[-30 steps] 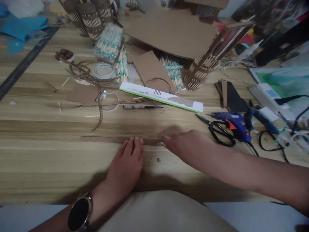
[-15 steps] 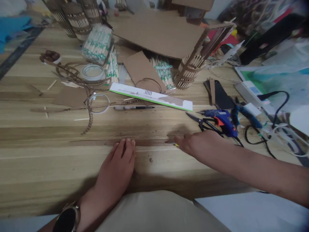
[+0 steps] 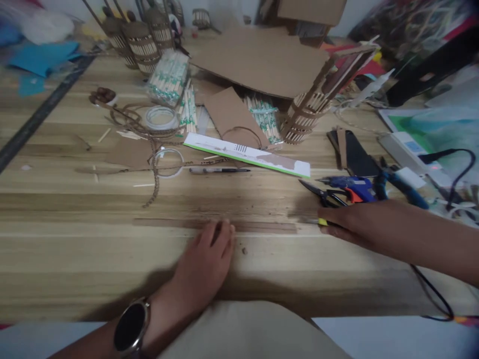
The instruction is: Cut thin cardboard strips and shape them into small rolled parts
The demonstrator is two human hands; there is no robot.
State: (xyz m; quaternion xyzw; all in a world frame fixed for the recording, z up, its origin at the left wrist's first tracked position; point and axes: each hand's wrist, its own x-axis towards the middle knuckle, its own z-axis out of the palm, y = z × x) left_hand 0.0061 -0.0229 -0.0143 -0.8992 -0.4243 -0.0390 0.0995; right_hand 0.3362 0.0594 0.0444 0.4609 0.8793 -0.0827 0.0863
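On the near part of the tabletop (image 3: 86, 259), we see a thin brown strip (image 3: 262, 227) running left to right. Our left hand (image 3: 207, 264) lies across it, fingers extended and grasping nothing. Just right of the strip's end, our right hand (image 3: 346, 222) is closed around a yellow tool (image 3: 322, 222), beside black scissors (image 3: 314, 188) and a blue glue gun (image 3: 361, 186).
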